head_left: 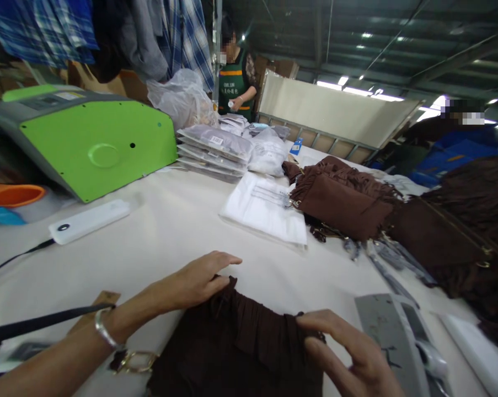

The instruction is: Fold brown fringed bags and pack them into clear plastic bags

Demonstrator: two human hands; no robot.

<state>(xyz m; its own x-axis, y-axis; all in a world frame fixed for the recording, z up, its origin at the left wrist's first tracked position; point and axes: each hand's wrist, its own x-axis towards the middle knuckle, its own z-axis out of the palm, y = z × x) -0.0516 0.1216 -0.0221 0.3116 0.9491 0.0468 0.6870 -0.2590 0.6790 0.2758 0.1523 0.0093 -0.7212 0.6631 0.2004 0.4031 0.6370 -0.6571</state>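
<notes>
A dark brown fabric bag (240, 353) with a gathered or fringed upper edge lies in front of me, its lower part cut off by the frame. My left hand (194, 284) is at its upper left corner, thumb and forefinger apart, the thumb close to the cloth. At the upper right corner, the thumb and fingers of my right hand (348, 350) close on the bag's edge. Gold-coloured metal hardware (139, 361) lies beside the bag, below my left wrist.
Brown fringed bags (343, 204) are piled at right, beside white plastic bags (265, 207). Packed plastic packages (215, 143) are stacked behind. A green machine (103, 143) and white corded device (89, 220) stand left; a grey device (391, 336) lies right. A co-worker (236, 82) stands behind the table.
</notes>
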